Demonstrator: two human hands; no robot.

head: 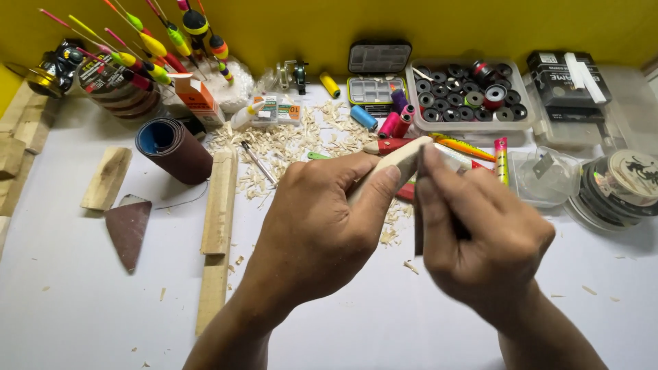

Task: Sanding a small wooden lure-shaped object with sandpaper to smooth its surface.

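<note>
The white table carried everything, and the places here are told from the carved wooden piece, which was held above the middle of this table. Far to the left of the piece lay a roll of brown sandpaper, and nearer on the left a long wooden strip. Behind the piece on the right stood a clear tray of dark spools. Just behind the piece was a heap of pale wood shavings, and beside them some coloured thread spools.

The left hand was closed around the lower end of the piece, with the thumb pressed along its side. The right hand touched the upper end of the piece and was closed on a thin dark thing that could not be told clearly, because the hand was blurred. The two hands were close together, and the piece rose slanted between them, its pale tip just above the right fingers.
</note>
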